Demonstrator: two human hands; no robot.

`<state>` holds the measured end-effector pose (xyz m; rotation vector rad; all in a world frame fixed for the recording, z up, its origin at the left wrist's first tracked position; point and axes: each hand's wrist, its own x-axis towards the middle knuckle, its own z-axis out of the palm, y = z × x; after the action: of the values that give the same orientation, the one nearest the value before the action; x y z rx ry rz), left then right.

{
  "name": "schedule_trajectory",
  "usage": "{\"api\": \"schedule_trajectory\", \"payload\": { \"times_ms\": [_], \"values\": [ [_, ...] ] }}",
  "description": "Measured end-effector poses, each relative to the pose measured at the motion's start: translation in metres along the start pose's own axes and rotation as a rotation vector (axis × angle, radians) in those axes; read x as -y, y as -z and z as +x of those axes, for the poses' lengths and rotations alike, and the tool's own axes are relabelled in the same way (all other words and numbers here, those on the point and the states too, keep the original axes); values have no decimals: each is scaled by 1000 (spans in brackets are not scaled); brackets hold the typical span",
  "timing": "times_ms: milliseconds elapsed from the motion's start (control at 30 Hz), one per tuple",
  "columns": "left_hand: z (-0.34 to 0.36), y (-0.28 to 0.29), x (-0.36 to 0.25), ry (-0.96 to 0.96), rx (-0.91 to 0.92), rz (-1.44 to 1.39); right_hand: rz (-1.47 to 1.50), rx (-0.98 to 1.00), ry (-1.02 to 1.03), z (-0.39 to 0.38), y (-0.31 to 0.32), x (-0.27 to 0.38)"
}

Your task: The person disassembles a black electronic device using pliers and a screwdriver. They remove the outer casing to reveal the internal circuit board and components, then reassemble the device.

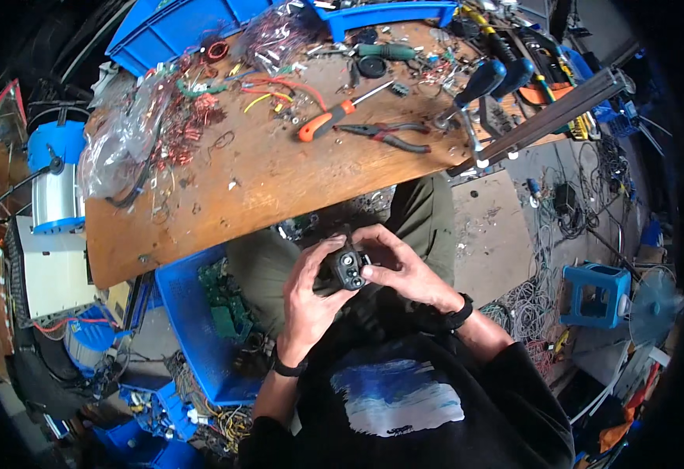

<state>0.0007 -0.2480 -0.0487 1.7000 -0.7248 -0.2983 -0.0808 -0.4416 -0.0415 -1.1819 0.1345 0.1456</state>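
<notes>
Black shirt (506,399) lies nearest; beyond it, 1 small dark device (349,270) sits between left hand (309,288) and right hand (401,270), grasped by both, its long axis running near to far, right thumb against its right side.

"What's on the bench (201,219)?"

"An orange screwdriver (326,121) and pliers (375,132), right beside each other. A red wire (299,83) and a yellow wire (267,94) lie near them."

"And that shiny thing on the left?"

"A clear plastic bag (119,152), next to a messy heap of copper wire (192,131)."

"What's in the big blue bin (205,377)?"

"Green circuit boards (223,319)! I see a blue fan (656,307) too, over on the right."
</notes>
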Motion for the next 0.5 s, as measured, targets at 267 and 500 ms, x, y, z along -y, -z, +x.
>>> {"api": "schedule_trajectory", "payload": {
  "times_ms": [267, 500],
  "values": [
    [3, 1, -7, -41, 46, 85, -2, 45, 69, 4, 7, -20],
    [4, 2, -8, -47, 42, 87, 150, 109, 99, 7, 12, -26]
  ]
}}
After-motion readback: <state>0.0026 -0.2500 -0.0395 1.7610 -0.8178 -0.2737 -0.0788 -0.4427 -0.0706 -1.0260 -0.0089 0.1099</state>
